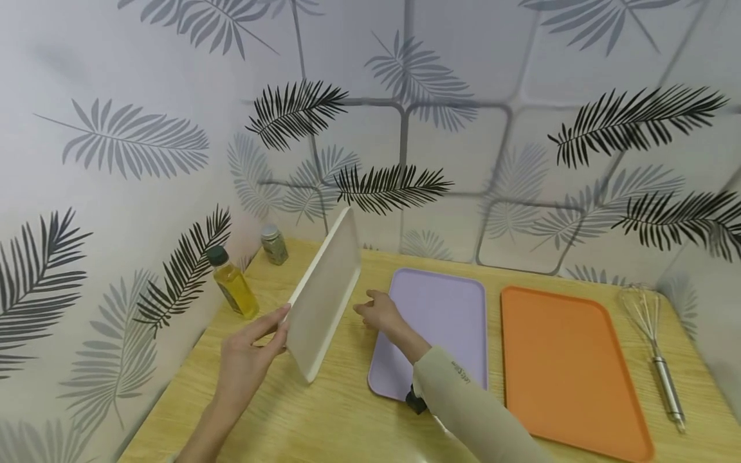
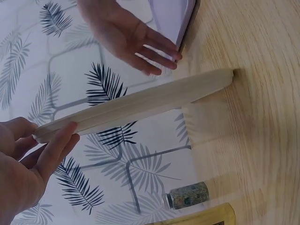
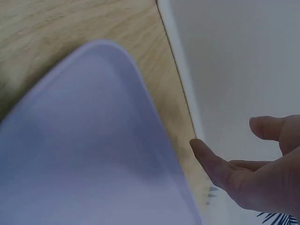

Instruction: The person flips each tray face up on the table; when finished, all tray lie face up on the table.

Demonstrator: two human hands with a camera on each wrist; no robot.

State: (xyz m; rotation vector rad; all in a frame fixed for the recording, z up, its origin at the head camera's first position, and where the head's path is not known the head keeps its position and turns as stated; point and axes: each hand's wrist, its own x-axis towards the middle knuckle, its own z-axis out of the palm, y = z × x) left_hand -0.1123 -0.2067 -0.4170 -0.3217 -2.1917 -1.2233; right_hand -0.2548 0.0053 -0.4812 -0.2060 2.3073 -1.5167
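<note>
While the head view shows the left hand [image 1: 246,360] pinching the cream tray [image 1: 324,296], tipped on edge at nine o'clock of the purple tray [image 1: 446,308], the right hand [image 1: 379,312] hovers open-fingered. Left-wrist view: fingers clamp the rim. Right-wrist view: relaxed fingers. Next, I judge, lowering it flat needs control.

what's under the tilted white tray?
The white tray stands on one long edge on the wooden table, held by the left hand. Bare wood shows beside it; the strip directly behind its face is hidden.

The tilted tray [image 1: 324,296] stands left of two flat trays [image 1: 440,321], bottles [image 1: 234,283] behind it, whisk [image 1: 657,350] far right.
</note>
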